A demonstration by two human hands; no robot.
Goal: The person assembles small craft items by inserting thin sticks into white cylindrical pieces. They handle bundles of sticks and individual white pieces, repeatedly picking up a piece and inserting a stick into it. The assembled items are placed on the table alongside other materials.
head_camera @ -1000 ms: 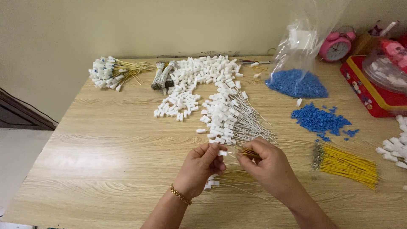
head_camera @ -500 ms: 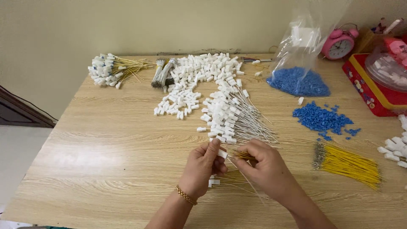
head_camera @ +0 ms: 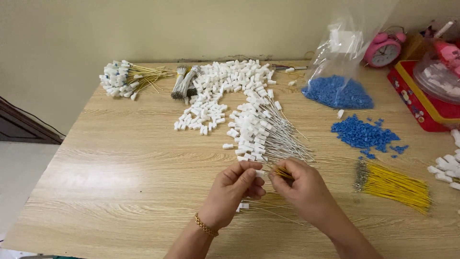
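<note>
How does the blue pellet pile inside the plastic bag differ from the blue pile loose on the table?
The bagged blue pile sits inside an upright clear plastic bag near the table's far edge; the loose blue pile lies bare on the wooden table, nearer the hands. The bagged pile is heaped and compact; the loose pile is flatter, with strays scattered to its right. Both look like the same small blue pieces.

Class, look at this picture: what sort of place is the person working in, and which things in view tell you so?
Probably a home table used for small assembly piecework. A wooden table carries heaps of white plastic caps, yellow wires and blue beads, while a pink alarm clock suggests a household room.
</note>
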